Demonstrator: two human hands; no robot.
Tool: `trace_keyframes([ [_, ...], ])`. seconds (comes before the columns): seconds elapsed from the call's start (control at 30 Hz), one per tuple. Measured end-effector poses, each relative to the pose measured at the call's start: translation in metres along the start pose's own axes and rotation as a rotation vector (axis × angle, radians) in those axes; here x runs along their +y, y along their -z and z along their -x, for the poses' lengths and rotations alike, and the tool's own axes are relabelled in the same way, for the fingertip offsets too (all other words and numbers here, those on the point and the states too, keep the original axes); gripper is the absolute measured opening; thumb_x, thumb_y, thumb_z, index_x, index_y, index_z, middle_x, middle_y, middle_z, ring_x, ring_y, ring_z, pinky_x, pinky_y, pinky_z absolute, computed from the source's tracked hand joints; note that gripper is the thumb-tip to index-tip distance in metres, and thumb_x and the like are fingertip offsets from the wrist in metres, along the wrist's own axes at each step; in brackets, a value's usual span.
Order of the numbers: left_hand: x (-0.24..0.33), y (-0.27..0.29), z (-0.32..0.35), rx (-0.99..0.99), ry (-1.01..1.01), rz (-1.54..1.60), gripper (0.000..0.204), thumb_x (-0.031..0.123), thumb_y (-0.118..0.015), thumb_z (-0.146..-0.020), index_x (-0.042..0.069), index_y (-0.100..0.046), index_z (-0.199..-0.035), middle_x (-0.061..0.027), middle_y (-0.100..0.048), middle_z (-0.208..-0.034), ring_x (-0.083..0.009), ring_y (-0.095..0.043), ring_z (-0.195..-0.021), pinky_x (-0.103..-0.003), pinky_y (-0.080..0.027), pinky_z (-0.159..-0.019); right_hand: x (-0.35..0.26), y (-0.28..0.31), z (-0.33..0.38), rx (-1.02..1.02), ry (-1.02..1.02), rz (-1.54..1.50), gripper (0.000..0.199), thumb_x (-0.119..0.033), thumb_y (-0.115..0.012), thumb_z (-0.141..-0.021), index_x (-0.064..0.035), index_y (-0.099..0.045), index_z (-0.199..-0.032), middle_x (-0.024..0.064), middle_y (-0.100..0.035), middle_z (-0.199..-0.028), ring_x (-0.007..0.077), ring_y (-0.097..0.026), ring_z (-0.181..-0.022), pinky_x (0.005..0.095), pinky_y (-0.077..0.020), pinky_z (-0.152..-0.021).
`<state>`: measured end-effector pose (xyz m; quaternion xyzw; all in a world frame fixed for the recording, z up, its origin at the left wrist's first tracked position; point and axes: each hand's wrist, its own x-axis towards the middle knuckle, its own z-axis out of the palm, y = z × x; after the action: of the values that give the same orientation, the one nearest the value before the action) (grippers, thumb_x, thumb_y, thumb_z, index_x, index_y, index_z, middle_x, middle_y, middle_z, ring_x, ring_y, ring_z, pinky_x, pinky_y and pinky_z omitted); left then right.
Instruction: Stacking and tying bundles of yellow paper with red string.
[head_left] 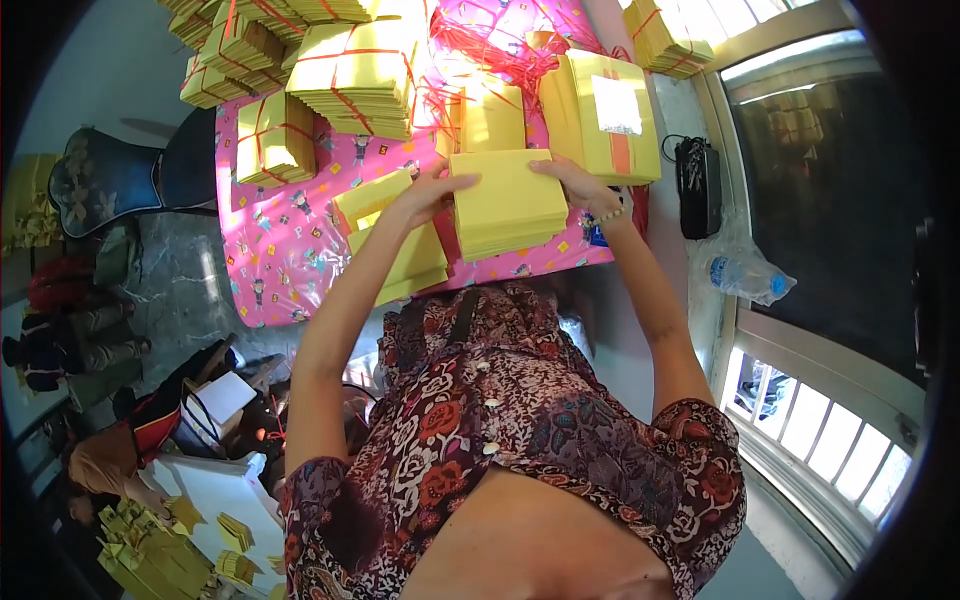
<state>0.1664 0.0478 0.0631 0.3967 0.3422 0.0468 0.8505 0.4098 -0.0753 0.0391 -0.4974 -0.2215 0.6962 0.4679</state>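
Note:
A thick stack of yellow paper envelopes (508, 205) is held between my two hands, near the front edge of a table with a pink patterned cover (275, 270). My left hand (432, 192) grips its left side, thumb on top. On the right side, my right hand (583, 187) grips it the same way. Another yellow stack (405, 262) lies below my left wrist. Just beyond the held stack stands a smaller yellow pile (492, 118). A large yellow block with a white label (615, 105) is beside my right hand.
Bundles tied with red string (352, 82) crowd the back left, with a smaller tied bundle (275, 140) nearer. Loose red strings (480, 50) lie at the back. A blue chair (105, 180) stands left; a plastic bottle (745, 277) and black object (698, 187) line the right sill.

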Motion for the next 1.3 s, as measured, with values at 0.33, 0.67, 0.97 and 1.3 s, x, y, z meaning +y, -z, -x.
trace_keyframes([
  [0.33,-0.056,0.016,-0.019,0.276,-0.085,-0.003,0.050,0.005,-0.074,-0.072,0.005,-0.049,-0.116,-0.0078,-0.061,-0.104,-0.0196,-0.062,-0.095,-0.034,-0.051,-0.085,0.017,-0.003,-0.006,0.019,0.006,0.358,0.044,-0.025,-0.058,-0.092,0.0000,-0.046,-0.127,0.0068,-0.058,-0.116,0.0125,-0.055,-0.105,0.0279,-0.0464,-0.089],
  [0.67,-0.061,0.007,-0.014,0.324,-0.155,0.098,0.052,0.002,-0.073,-0.071,0.003,-0.048,-0.116,-0.0098,-0.060,-0.106,-0.0209,-0.061,-0.095,-0.034,-0.053,-0.083,0.026,0.001,-0.008,0.055,0.080,0.396,0.040,-0.030,-0.061,-0.090,-0.0018,-0.054,-0.117,0.0034,-0.062,-0.102,0.0094,-0.059,-0.084,0.0242,-0.0493,-0.069],
  [0.97,-0.055,-0.006,-0.014,0.373,-0.180,0.046,0.071,0.005,-0.075,-0.068,0.000,-0.035,-0.127,-0.0134,-0.055,-0.112,-0.0234,-0.060,-0.097,-0.034,-0.053,-0.081,-0.026,-0.013,-0.032,-0.047,0.301,1.403,0.073,-0.046,-0.077,-0.068,0.0001,-0.054,-0.120,0.0116,-0.063,-0.105,0.0189,-0.059,-0.096,0.0308,-0.0470,-0.083],
  [1.3,-0.103,-0.075,0.083,0.507,-0.262,0.420,0.056,0.019,-0.075,-0.076,0.006,-0.045,-0.122,-0.0093,-0.047,-0.120,-0.0212,-0.043,-0.117,-0.034,-0.038,-0.095,-0.037,-0.024,-0.070,-0.682,-0.496,0.978,0.074,-0.045,-0.076,-0.071,-0.0035,-0.050,-0.127,0.0097,-0.063,-0.113,0.0182,-0.060,-0.101,0.0307,-0.0467,-0.088],
])
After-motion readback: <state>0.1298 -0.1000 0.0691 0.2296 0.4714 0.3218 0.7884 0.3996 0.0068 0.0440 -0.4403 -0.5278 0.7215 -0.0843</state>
